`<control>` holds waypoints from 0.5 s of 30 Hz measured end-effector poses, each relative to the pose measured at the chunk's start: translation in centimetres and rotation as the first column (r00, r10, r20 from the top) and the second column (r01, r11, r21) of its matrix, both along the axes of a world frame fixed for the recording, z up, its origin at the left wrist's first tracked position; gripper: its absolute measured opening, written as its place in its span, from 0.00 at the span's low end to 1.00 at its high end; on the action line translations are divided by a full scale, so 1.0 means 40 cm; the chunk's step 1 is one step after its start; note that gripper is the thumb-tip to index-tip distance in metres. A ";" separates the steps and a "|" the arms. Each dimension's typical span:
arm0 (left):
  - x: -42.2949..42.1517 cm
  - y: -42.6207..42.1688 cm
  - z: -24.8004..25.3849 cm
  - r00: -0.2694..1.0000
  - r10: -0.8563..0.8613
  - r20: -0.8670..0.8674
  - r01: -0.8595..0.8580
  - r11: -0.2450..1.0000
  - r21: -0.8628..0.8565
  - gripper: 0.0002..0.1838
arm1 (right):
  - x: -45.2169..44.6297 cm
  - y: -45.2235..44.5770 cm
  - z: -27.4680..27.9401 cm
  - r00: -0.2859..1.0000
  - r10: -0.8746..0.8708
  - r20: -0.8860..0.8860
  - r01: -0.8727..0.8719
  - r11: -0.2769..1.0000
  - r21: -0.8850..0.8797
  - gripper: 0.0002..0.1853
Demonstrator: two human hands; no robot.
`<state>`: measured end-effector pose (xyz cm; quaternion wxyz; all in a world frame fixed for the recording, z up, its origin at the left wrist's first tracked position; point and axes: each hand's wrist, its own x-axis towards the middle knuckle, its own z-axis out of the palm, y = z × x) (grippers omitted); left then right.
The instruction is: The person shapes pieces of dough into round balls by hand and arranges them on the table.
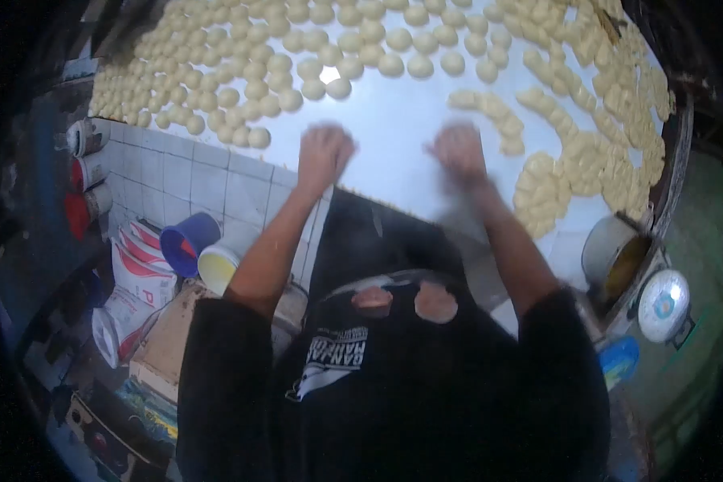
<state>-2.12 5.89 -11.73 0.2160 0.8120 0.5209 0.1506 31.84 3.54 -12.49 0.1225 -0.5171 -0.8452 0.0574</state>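
Note:
My left hand (326, 153) is curled over the white tabletop (381, 120), close to the table's near edge. To its right my right hand (459, 154) is also curled above the same surface, a little blurred by motion. Whatever lies under or inside either set of fingers is hidden. Round dough balls (338, 87) cover the table beyond and to the left of my left hand. Right of my right hand lie a curved row of dough pieces (502, 120) and a thick cluster of cut dough lumps (541, 193).
A metal pot (606, 251) stands at the right corner of the table, with a round lid (663, 305) beside it. Below the tiled side (169, 173) are a blue bucket (189, 241), a yellowish tub (218, 269), printed sacks (136, 281) and a cardboard box (165, 345).

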 end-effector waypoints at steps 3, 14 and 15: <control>0.154 0.006 0.057 0.963 0.238 0.129 -0.246 0.968 0.055 0.14 | -0.126 0.007 0.017 0.945 -0.215 -0.248 0.220 0.975 -0.006 0.13; 0.103 -0.080 0.048 0.970 0.162 0.180 -0.187 0.974 0.128 0.10 | -0.157 -0.086 0.045 0.895 -0.178 -0.409 0.151 0.984 -0.098 0.11; 0.064 -0.120 0.036 0.961 0.138 0.241 -0.167 0.981 0.101 0.10 | -0.162 -0.120 0.033 0.893 -0.122 -0.433 0.093 0.992 -0.088 0.12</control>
